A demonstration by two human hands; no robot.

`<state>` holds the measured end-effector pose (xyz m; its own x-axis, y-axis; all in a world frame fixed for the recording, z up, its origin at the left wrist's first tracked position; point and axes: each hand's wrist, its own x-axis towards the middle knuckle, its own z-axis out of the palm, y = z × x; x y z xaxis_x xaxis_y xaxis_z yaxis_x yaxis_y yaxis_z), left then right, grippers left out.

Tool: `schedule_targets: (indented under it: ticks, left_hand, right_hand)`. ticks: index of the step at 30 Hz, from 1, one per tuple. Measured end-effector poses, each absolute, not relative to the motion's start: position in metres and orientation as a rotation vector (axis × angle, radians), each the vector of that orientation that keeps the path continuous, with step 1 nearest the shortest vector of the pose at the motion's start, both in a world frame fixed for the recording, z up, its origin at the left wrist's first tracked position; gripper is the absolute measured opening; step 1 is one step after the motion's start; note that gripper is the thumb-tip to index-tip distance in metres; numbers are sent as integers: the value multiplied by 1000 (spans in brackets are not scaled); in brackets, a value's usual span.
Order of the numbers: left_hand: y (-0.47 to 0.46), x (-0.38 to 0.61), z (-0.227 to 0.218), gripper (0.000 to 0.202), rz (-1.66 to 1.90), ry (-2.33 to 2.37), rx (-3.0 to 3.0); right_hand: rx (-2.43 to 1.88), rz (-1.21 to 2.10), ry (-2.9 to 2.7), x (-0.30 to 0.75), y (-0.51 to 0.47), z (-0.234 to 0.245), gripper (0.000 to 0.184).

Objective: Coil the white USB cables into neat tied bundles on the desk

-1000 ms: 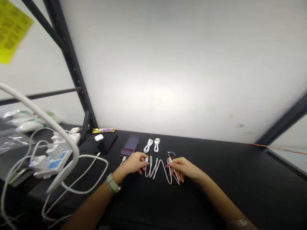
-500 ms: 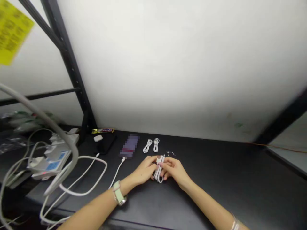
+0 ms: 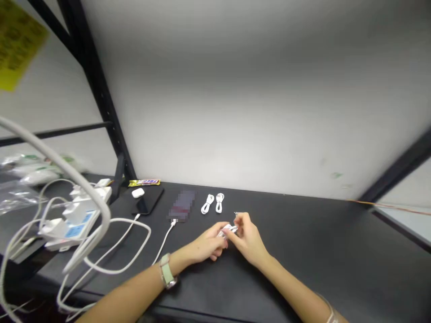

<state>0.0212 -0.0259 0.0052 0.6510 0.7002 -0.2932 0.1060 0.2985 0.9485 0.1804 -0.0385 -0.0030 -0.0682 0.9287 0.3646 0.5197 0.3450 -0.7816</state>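
Observation:
My left hand [image 3: 210, 243] is closed around a folded white charging cable [image 3: 226, 230], most of it hidden by the fingers. My right hand [image 3: 248, 237] meets it from the right, with thumb and bent fingers gripping the bundle's right end. Just beyond the right fingertips lies a thin white twist tie [image 3: 236, 213], partly covered by the hand. Two more bundled white cables, a left one [image 3: 207, 204] and a right one [image 3: 219, 203], rest on the black table [image 3: 319, 251] farther back.
Left of the hands lies a phone [image 3: 182, 205] with a white cable plugged in. Beyond it are a dark tablet [image 3: 154, 197], a white earphone case [image 3: 138, 193] and a yellow snack wrapper [image 3: 144, 182]. A loaded power strip [image 3: 79, 224] and a thick looping cable [image 3: 107, 215] fill the left side.
The cable bundle has turned from nearly upright to slanting sideways, and the left hand has closed more over it. My right hand has moved slightly right and up, toward the twist tie.

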Motion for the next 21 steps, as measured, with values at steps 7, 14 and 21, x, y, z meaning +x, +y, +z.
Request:
schedule_targets:
  ticks: [7, 14, 21]
  left_hand:
    - [-30, 23, 7, 41, 336, 778, 1229]
    - [-26, 12, 17, 35, 220, 653, 1225]
    - [-15, 8, 7, 40, 366, 674, 1018]
  right_hand:
    - [-1157, 850, -1856, 177, -44, -1, 25]
    - [-1215, 767, -1754, 187, -30, -1, 29]
    - [-1606, 314, -1636, 242, 10, -21, 22]
